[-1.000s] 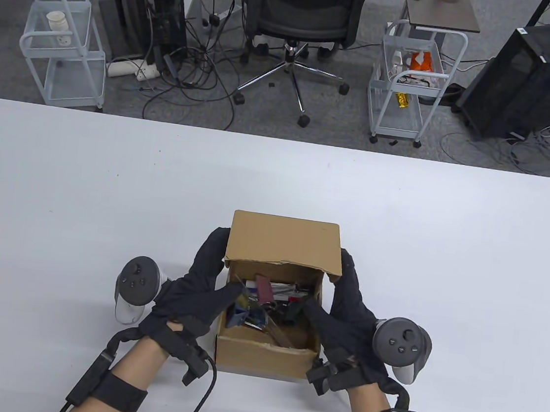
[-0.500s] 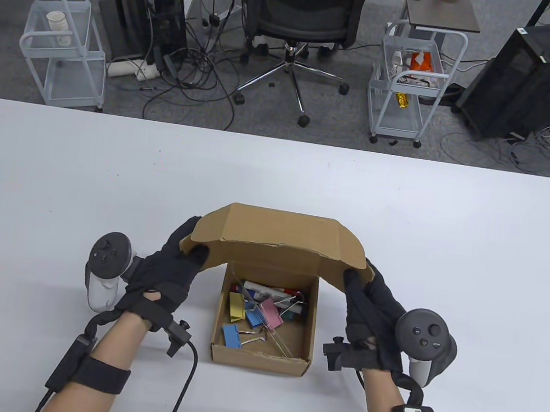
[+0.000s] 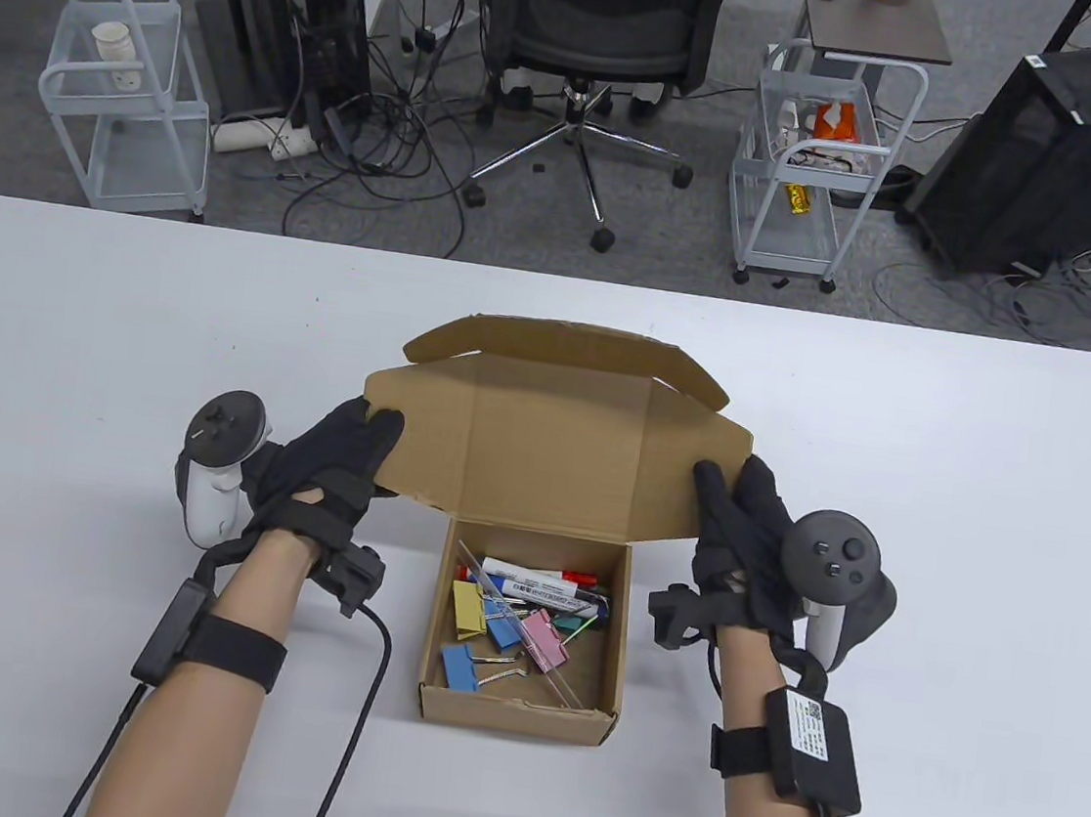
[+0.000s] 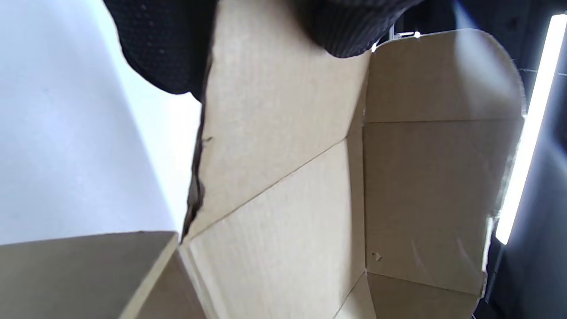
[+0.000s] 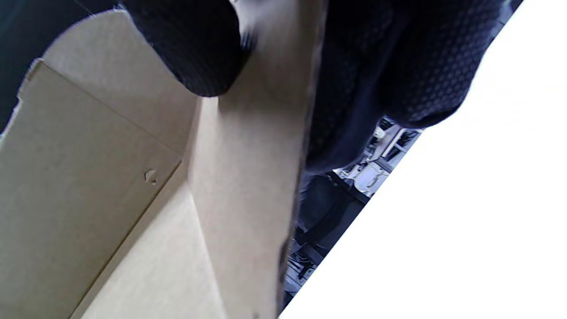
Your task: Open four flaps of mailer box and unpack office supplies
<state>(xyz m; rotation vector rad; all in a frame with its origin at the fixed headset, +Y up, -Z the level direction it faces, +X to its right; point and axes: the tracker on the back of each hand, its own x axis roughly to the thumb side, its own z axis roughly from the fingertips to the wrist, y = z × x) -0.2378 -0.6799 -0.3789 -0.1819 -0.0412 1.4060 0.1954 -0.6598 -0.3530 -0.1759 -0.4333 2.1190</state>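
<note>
A brown cardboard mailer box (image 3: 517,712) stands near the front middle of the white table, its lid (image 3: 550,453) swung up and back with both side wings spread. My left hand (image 3: 343,459) pinches the left wing (image 4: 266,102). My right hand (image 3: 735,519) pinches the right wing (image 5: 252,177). Inside the box lie markers (image 3: 541,580), coloured binder clips (image 3: 505,630) and a clear ruler (image 3: 519,637). The wrist views show only cardboard and my gloved fingers (image 4: 164,48) (image 5: 195,48).
The table's far edge (image 3: 561,268) runs behind the box. Beyond it on the floor stand an office chair (image 3: 598,31), two wire carts (image 3: 130,86) (image 3: 814,164), computer towers and loose cables. Cables trail from both my wrists toward the front edge.
Both hands moved away from me, swinging the lid from half raised to fully back. Its side wings came out and spread, and the box's contents came into full view.
</note>
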